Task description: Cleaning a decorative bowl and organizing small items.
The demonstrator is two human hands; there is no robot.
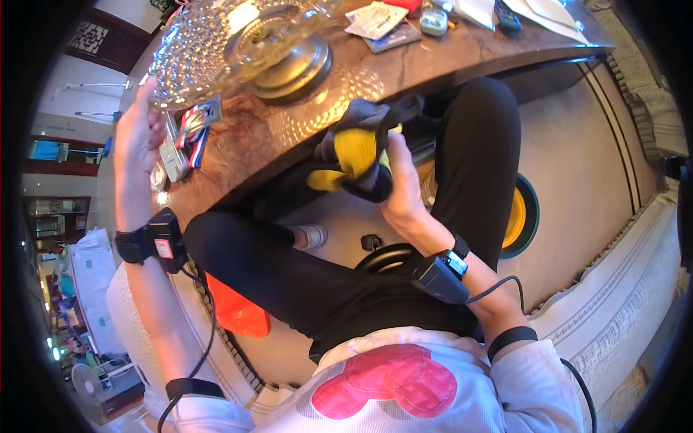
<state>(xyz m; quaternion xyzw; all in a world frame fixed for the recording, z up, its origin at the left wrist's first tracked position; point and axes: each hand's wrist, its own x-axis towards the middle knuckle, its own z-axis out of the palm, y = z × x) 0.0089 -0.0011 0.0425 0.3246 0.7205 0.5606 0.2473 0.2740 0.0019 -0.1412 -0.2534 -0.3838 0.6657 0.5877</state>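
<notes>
- Black and yellow cloth (357, 151) is bunched in the grasp of my right hand (406, 189), just off the near edge of the brown table (234, 155), neither spread nor set down
- Textured glass dish (195, 58) is apart from the cloth; my left hand (139, 130) is by its rim, fingers curled, but whether they grip it I cannot tell
- How much is done or left, I cannot judge

blurred cloth (357, 149) hides fingers of the right hand (406, 193); the glass dish (196, 59) is cropped above

The sofa (606, 267) and glossy table (232, 157) suggest a home.
</notes>
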